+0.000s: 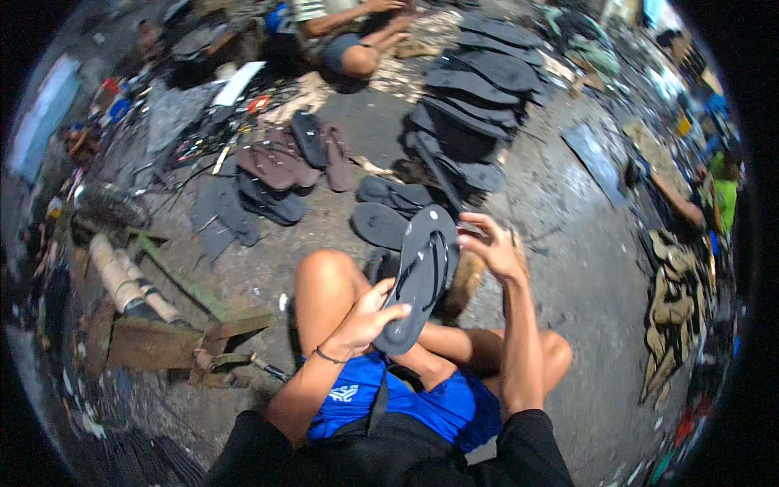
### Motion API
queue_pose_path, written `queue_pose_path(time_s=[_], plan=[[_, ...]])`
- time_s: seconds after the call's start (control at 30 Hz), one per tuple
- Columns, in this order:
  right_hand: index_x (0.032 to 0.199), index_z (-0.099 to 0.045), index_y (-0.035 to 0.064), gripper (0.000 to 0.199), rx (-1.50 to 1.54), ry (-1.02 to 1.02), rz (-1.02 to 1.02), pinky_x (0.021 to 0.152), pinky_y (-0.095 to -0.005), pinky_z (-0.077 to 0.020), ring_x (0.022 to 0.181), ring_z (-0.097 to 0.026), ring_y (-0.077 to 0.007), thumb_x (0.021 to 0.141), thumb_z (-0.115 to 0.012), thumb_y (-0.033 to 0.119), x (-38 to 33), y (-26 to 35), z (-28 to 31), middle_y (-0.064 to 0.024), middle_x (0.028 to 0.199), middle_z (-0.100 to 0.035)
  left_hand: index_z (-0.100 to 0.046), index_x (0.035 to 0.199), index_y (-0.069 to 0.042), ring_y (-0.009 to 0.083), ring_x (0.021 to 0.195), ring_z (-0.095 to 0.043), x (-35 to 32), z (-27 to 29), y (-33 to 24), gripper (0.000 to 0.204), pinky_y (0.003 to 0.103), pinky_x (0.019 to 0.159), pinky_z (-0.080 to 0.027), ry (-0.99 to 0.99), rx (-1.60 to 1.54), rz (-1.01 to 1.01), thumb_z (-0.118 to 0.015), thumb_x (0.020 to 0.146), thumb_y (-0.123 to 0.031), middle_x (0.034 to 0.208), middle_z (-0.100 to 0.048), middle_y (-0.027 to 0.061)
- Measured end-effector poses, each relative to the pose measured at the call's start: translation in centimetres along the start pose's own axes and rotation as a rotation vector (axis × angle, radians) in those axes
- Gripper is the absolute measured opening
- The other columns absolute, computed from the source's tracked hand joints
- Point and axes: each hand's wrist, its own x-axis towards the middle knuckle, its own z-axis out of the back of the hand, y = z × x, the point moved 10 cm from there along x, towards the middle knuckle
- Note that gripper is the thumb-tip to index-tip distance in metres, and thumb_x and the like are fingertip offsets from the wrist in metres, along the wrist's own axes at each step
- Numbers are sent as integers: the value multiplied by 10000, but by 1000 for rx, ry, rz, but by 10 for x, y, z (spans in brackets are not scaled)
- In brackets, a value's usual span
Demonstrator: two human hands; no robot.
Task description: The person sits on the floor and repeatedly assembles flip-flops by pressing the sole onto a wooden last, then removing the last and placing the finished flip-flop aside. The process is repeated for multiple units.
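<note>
A black flip-flop (pixel 415 294) with black straps is held up over my lap, its toe end pointing away from me. My left hand (pixel 369 316) grips it near the heel, the thumb lying across the footbed. Beside the toe end, my right hand (pixel 493 247) has its fingers curved and apart, near the sole's right edge; I see nothing in it. Just beyond lie loose black flip-flops (pixel 378 226) on the floor. Behind my right hand, partly hidden, stands a brown wooden block (pixel 465 284).
Stacked black soles (pixel 479 81) fill the far middle. Brown flip-flops (pixel 272 158) lie far left. A wooden frame with poles (pixel 154 341) stands at my left. Tan offcuts (pixel 672 300) lie at the right. Another person (pixel 349 36) sits at the back; a flat grey sheet (pixel 594 162) lies right.
</note>
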Motion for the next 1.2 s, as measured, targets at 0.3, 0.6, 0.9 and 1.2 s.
queue_pose_path(time_s=[0.3,0.6,0.9,1.2], plan=[[1278,-633,175,499,-1077,-131,-187,1135,-519,-312,1372,-342,-524,820,-734,347,107,-129,44,-400,1473,-308,-601,1203,-52,170,1024,-642,57,198,-228,336,329,872,-519,-420,-109,-534,-687,921,-213,1182,-661,93],[1138,-684,22,272,-800,-554,281,868,-352,-536,1000,-680,-311,877,-609,10,50,-9,37,-152,1196,-672,-521,1353,9,214,1218,-574,19,85,-182,458,361,1040,-450,-499,675,-734,-651,950,-166,1308,-612,152],[1301,-581,-10,363,258,-275,-27,747,-255,-543,897,-603,-94,973,-625,141,-91,49,-21,-63,1128,-645,-596,1302,-32,328,1241,-564,-5,-118,-148,561,480,1079,-415,-1,1435,-1018,-624,743,9,1258,-630,129],[1200,-687,110,529,-568,-43,294,968,-392,-435,1113,-536,-280,714,-854,232,-173,143,-73,-139,1167,-574,-568,1298,43,344,1147,-631,-64,-123,-118,667,421,991,-509,343,1108,-739,-611,634,89,1242,-641,197]])
